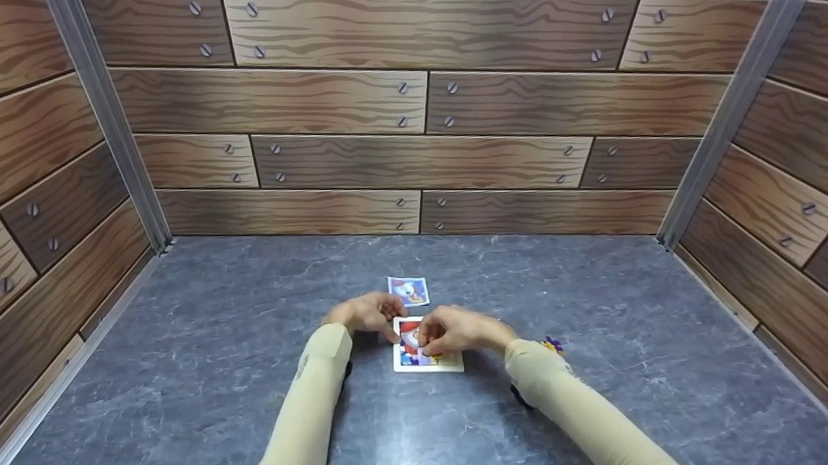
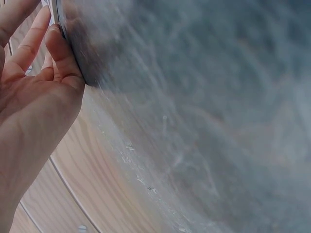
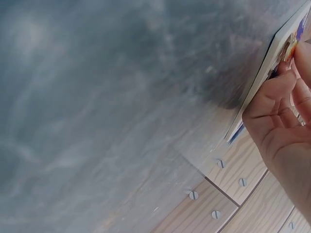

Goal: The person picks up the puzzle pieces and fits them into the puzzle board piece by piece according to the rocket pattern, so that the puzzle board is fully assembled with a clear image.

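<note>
A small picture puzzle board (image 1: 428,370) with a white frame lies flat on the table, its colourful picture partly filled in at the left and pale at the lower right. My left hand (image 1: 370,313) is at the board's upper left, fingers extended and fingertips right at its edge. In the left wrist view the thumb (image 2: 62,53) lies along that edge. Over the middle of the board is my right hand (image 1: 456,329), its thumb and forefinger pinching a small colourful puzzle piece (image 3: 291,47), mostly hidden by the fingers. Behind the board lies a picture card (image 1: 408,291) with a white figure on blue.
Several colourful puzzle pieces (image 1: 552,344) lie beside the right forearm, partly covered by the sleeve (image 1: 542,371). The grey marbled table (image 1: 216,384) is enclosed by wood-patterned walls (image 1: 342,211) at the back and both sides, with metal corner posts (image 1: 121,127).
</note>
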The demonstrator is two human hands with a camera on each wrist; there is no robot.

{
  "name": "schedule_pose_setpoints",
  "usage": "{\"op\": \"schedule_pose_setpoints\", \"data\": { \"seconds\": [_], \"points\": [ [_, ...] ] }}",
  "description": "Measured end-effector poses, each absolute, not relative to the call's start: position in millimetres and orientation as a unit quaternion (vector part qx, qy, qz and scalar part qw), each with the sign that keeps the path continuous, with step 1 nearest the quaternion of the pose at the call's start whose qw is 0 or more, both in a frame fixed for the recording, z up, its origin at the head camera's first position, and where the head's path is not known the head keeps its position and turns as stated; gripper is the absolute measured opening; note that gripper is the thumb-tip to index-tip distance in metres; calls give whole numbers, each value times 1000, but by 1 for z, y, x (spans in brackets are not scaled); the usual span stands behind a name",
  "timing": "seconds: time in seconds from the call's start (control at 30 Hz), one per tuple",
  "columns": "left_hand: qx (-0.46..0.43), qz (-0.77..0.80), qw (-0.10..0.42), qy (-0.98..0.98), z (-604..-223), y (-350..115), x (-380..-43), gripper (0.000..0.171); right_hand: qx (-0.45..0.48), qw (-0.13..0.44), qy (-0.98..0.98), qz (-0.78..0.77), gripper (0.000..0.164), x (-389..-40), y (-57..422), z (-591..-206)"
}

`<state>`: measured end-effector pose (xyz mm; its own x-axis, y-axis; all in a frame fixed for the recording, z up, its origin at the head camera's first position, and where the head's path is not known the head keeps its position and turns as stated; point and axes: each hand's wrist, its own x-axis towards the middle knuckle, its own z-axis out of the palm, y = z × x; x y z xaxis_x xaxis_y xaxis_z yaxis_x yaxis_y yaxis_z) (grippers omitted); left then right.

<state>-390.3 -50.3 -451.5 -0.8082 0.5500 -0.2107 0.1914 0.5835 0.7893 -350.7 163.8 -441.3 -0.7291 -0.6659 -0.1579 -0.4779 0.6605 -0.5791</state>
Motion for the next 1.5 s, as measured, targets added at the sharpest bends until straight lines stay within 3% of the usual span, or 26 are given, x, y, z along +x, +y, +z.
{"op": "schedule_pose_setpoints", "data": {
  "seconds": [0.63, 1.0, 1.5],
  "points": [
    [215, 403, 218, 862, -453, -54, -392, 41, -334, 183, 885, -269, 7, -353, 163, -442],
    [217, 393, 211, 868, -455, -55, -390, 40, -357, 213, 850, -322, 21, -355, 177, -438],
    [183, 394, 224, 872, -450, -50, -387, 41, -378, 190, 849, -317, 33, -356, 240, -419]
  ]
}}
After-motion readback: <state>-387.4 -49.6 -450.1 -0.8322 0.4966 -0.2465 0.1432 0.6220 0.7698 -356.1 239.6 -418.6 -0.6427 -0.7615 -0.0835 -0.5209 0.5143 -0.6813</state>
